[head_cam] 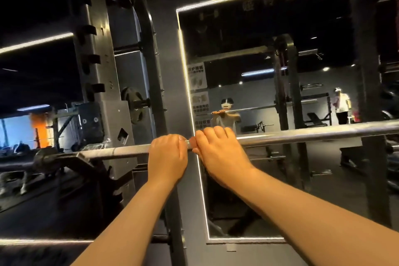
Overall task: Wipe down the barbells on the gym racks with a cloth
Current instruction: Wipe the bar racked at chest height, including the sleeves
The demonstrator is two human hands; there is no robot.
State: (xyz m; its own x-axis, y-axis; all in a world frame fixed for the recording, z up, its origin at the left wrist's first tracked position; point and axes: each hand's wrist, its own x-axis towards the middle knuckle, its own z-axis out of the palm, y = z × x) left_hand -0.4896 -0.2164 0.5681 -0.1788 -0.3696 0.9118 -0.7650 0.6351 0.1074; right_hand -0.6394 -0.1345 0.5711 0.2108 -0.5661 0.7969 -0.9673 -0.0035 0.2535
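Observation:
A long steel barbell (302,135) runs across the view at chest height, resting in a dark rack. My left hand (167,156) grips the bar from above, fingers curled over it. Right beside it, my right hand (218,149) also grips the bar, knuckles up. The two hands almost touch. No cloth shows directly under either hand. In the mirror reflection something orange lies under the reflected hands.
The rack's grey upright (101,67) with several black pegs stands at the left, a weight plate (133,104) stored behind it. A wall mirror (280,84) ahead reflects the gym and another person (342,106). A bench (71,162) sits low left.

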